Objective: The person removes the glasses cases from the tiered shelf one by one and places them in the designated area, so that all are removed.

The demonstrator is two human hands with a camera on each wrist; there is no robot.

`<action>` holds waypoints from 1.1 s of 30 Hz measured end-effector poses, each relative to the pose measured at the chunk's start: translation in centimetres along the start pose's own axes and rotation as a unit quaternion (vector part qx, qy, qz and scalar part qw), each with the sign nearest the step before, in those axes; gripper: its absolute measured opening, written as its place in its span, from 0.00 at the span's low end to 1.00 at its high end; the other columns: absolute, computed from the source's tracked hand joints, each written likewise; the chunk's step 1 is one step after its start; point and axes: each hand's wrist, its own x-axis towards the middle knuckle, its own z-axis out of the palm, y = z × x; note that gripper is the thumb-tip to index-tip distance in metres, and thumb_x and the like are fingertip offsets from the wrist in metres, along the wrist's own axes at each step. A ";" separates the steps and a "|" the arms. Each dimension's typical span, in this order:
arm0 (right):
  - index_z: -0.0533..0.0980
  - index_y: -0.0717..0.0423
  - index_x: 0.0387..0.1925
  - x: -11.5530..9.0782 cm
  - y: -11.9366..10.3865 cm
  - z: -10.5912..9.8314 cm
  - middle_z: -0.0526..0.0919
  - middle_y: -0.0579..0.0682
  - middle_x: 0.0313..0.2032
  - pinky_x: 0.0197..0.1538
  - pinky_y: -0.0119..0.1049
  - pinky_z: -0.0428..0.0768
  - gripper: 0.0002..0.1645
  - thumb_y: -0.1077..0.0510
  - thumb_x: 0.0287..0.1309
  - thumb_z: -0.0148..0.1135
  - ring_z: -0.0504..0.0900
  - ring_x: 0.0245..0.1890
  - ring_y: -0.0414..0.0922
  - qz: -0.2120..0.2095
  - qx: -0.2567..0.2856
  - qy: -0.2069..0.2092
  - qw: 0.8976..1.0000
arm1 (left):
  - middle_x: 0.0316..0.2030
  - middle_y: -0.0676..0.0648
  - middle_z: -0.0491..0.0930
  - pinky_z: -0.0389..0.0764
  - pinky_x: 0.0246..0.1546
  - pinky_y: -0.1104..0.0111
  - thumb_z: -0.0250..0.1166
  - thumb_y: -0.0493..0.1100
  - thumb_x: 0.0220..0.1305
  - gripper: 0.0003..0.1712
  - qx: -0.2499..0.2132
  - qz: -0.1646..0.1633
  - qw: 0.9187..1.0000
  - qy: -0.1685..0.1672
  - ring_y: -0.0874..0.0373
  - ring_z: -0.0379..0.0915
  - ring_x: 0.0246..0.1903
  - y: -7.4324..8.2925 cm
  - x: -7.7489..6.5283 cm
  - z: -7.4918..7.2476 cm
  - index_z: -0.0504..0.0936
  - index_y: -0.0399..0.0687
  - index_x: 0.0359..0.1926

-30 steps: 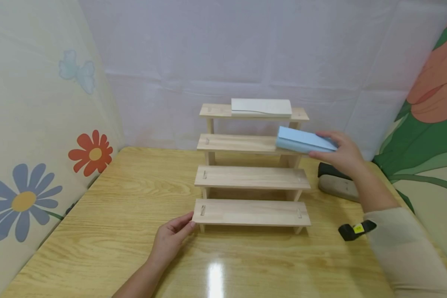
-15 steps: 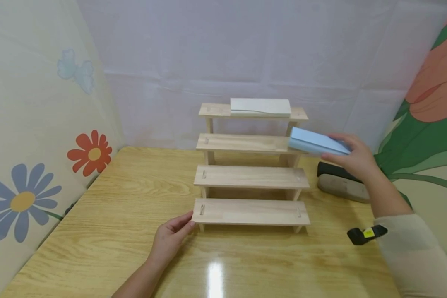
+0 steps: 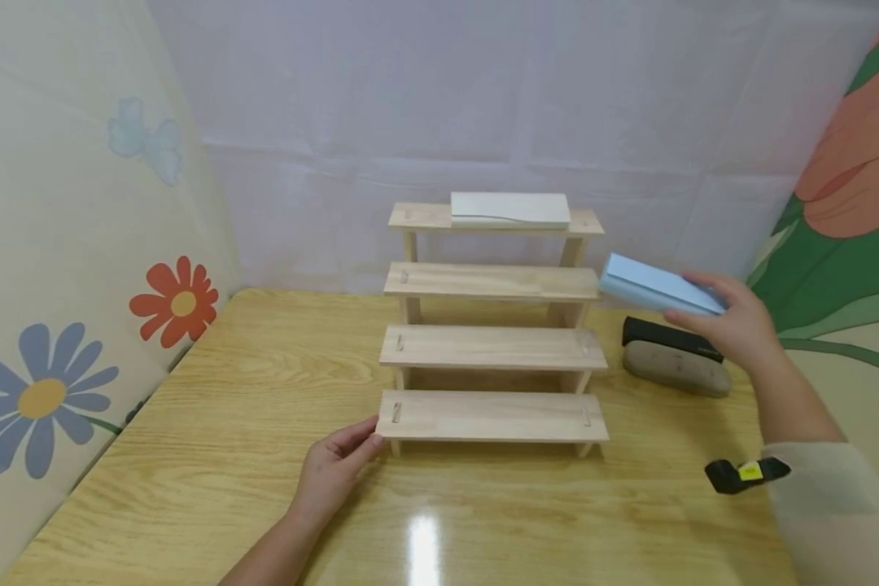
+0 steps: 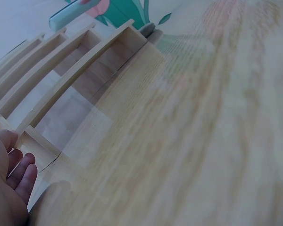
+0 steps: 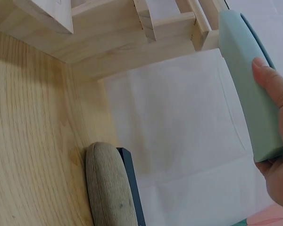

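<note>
My right hand (image 3: 736, 317) grips a light blue glasses case (image 3: 655, 286) by its right end, with the thumb along its near side. The case is in the air, just right of the second-highest shelf of a pale wooden stepped stand (image 3: 491, 348). In the right wrist view the case (image 5: 250, 89) looks pale green, its free end close to the stand's shelves. My left hand (image 3: 333, 472) pinches the left front corner of the stand's lowest shelf between thumb and fingers. On the top shelf lies a white glasses case (image 3: 510, 209).
Right of the stand, a grey-brown glasses case (image 3: 674, 369) lies on the wooden table (image 3: 264, 382), with a black glasses case (image 3: 662, 335) right behind it. A white cloth (image 3: 381, 98) hangs behind. Flower-printed panels (image 3: 44, 244) stand at both sides.
My right hand has moved right with the light blue glasses case, from in front of the second-highest shelf to beyond its right end. My left hand stays at the shelf corner.
</note>
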 end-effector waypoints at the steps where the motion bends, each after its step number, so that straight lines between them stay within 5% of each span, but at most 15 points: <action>1: 0.58 0.52 0.74 -0.1 0.2 -0.1 0.54 0.68 0.73 0.56 0.66 0.66 0.49 0.37 0.58 0.65 0.59 0.65 0.68 0.001 -0.002 0.004 1.000 | 0.57 0.39 0.80 0.81 0.43 0.80 0.67 0.39 0.64 0.20 0.000 0.001 1.000 0.001 0.77 0.77 0.43 0.0 0.0 0.0 0.80 0.36 0.56; 17: 0.56 0.53 0.75 -2.1 3.6 -1.6 0.53 0.72 0.71 0.51 0.65 0.66 0.50 0.37 0.59 0.64 0.58 0.63 0.70 0.017 -0.026 0.015 0.999 | 0.56 0.38 0.80 0.81 0.43 0.80 0.67 0.38 0.64 0.20 -0.004 0.005 1.000 0.000 0.76 0.78 0.43 0.0 0.0 0.0 0.80 0.36 0.56; 33: 0.61 0.62 0.71 -4.1 6.4 -0.6 0.60 0.76 0.66 0.47 0.61 0.68 0.47 0.41 0.60 0.66 0.62 0.59 0.69 0.001 -0.047 0.015 0.999 | 0.56 0.39 0.80 0.80 0.44 0.80 0.67 0.38 0.63 0.20 -0.003 0.004 1.000 0.002 0.76 0.77 0.43 0.0 -0.1 0.0 0.80 0.36 0.56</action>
